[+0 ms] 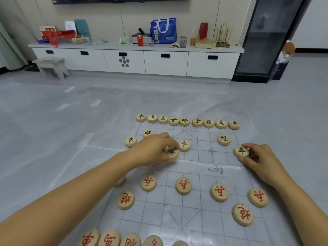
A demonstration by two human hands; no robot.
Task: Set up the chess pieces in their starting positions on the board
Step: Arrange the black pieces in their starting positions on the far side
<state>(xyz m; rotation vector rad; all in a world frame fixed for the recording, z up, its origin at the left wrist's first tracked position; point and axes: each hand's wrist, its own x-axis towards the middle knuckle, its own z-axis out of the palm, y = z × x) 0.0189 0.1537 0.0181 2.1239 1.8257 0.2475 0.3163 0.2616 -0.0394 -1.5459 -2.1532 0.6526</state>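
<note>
The board [195,168], a clear gridded sheet, lies flat on the floor [71,112] with its long axis running away from the person, so black fills the far half and red the near half. The black back row [184,121] lines the far edge, with the black cannons [223,139] one rank nearer. The step in hand looks to be the black soldier rank. The right hand [257,157] has its grip closed in a pinch, thumb and curled fingers on the rim of a black soldier [241,151] at the board's right edge, which leaves the face clear for lining up on the outermost file. I cannot tell whether the disc touches the sheet. The left hand [156,148] reaches over the left half, its fingertips curled on a blurred disc [173,154] with a dark mark, just beside the centre soldier [184,145]. Between that soldier and the right hand's piece, a marked crossing [211,151] is bare and probably wants one more soldier. The red soldiers [183,185] and red cannons [242,214] look already set. Being round, the pieces have no long axis. Each lies flat with its carved face up. The held soldier's character reads upright from the person's side, its top toward the far edge, while the red characters appear turned the other way.
</note>
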